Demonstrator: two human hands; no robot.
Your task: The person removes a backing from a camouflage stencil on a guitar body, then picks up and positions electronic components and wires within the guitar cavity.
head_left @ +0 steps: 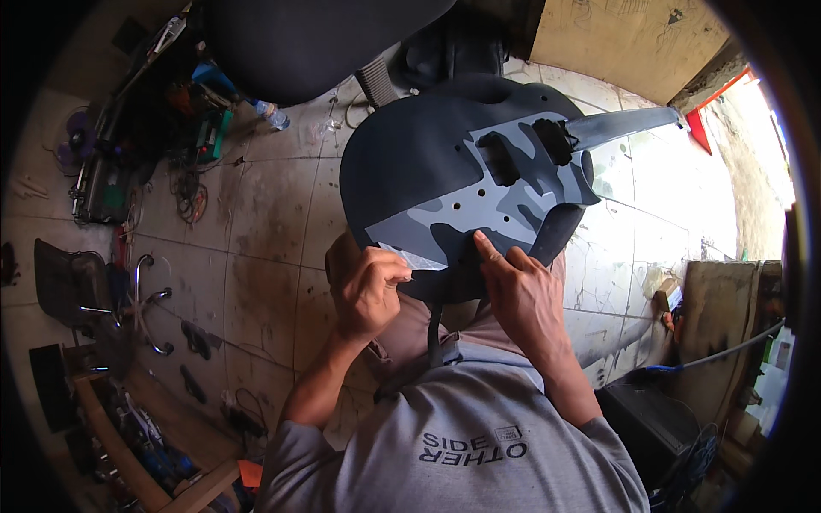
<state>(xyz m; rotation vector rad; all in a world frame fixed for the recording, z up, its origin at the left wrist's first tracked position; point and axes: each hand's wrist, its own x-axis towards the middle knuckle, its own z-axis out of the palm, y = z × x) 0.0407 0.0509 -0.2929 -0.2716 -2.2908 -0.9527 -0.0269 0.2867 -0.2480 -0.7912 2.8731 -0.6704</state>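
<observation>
A dark electric guitar body (402, 154) lies across my lap, its neck stub reaching to the upper right. Grey camouflage film (522, 209) covers part of its front, around two rectangular cutouts and several small holes. At the lower left a pale, shiny corner of the film (416, 256) is turned up. My left hand (369, 289) is closed in a pinch at that corner. My right hand (523, 295) has its index finger stretched out with the tip on the dark surface by the film's lower edge; its other fingers are curled, and no object shows in it.
A dark rounded seat (316, 43) stands beyond the guitar. A plastic bottle (272, 114) lies on the tiled floor (265, 282). To the left are a chair (77, 278) and a wooden tool rack (120, 440). A black box (654, 427) stands at lower right.
</observation>
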